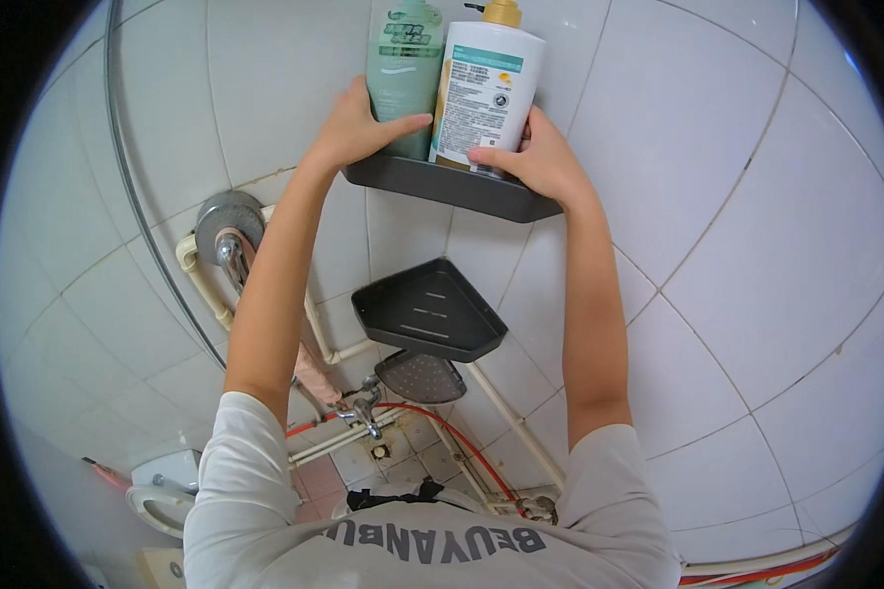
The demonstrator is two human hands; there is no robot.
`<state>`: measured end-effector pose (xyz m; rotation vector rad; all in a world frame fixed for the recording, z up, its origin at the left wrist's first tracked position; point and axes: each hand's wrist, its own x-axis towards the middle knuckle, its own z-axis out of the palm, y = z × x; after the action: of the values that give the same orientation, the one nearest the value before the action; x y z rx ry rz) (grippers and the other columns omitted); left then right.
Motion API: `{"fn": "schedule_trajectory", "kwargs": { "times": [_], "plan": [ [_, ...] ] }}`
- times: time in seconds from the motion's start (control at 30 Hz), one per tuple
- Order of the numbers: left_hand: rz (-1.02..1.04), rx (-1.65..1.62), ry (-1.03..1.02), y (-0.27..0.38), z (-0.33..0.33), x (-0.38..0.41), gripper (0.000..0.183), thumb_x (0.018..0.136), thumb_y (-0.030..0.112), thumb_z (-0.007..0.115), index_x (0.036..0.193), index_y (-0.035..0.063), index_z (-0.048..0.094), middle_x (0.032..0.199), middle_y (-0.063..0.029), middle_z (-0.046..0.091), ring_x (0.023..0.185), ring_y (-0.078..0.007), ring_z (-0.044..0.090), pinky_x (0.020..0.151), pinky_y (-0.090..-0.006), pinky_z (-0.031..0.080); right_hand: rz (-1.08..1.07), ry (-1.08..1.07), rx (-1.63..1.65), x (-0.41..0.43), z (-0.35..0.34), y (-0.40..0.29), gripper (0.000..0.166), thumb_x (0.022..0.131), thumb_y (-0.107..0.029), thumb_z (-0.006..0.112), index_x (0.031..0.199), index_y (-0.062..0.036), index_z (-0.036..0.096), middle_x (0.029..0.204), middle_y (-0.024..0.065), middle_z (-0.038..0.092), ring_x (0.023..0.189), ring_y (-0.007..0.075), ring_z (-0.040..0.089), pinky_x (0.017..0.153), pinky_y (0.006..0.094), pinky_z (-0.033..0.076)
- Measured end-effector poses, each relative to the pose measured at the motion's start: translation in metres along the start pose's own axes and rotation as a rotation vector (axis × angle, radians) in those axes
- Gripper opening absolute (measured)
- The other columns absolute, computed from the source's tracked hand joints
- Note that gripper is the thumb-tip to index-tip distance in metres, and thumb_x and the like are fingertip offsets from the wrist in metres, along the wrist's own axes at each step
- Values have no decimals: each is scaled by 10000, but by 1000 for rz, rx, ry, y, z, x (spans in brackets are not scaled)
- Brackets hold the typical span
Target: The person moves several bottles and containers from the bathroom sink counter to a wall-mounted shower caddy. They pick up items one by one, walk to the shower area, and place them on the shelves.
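My left hand [368, 127] is around the lower part of a green bottle [407, 81], its thumb across the front. My right hand [541, 158] grips the base of a white pump bottle [488, 88] with a yellow collar, which bears printed writing. Both bottles stand side by side in a dark grey corner shelf [449, 185] on the tiled wall. The top of the green bottle runs out of view. Below, a second black corner shelf [431, 309] with drain slots holds nothing.
A perforated corner shelf [421, 377] sits lower down. Left are a round metal wall fitting [230, 224], cream pipes [206, 283], a grey hose [129, 169] and a metal tap [363, 412]. A red hose [479, 442] crosses low. The toilet [163, 489] stands at lower left.
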<state>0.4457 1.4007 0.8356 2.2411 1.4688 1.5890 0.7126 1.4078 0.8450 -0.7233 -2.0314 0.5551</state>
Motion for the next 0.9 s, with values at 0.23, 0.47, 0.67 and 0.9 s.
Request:
{"fn": "schedule_trajectory", "kwargs": {
  "times": [0.23,0.47,0.67,0.9],
  "plan": [
    [70,-97,-46,31,-12,-19,805,707,384,809,1266,-54,429,1147,-203,581,1061,-269,569,916,-358,463,118,-125,92,-3,-8,-15,745,661,-249,850,1226,45,464,1140,172,616,1047,245,603,893,355,499],
    [-25,-64,27,18,-14,-31,836,672,394,820,1264,-59,439,1158,-215,588,1057,-277,590,900,-367,478,-82,247,79,-6,19,-18,812,693,-225,830,1309,32,367,1251,188,548,1108,268,581,913,360,496],
    [-61,-130,26,21,-12,-34,846,675,393,824,1273,-62,434,1121,-210,609,1002,-268,614,865,-357,496,-29,-103,331,-1,-26,-9,991,679,-257,837,1395,75,238,1304,250,486,1242,309,476,964,389,471],
    [-71,-183,57,5,-4,-33,870,663,393,833,1282,-67,430,1083,-208,625,964,-261,629,836,-345,509,-70,548,-563,-2,48,-58,1283,604,-490,825,1427,103,39,1307,304,411,1152,412,510,921,437,475]
  ]
}}
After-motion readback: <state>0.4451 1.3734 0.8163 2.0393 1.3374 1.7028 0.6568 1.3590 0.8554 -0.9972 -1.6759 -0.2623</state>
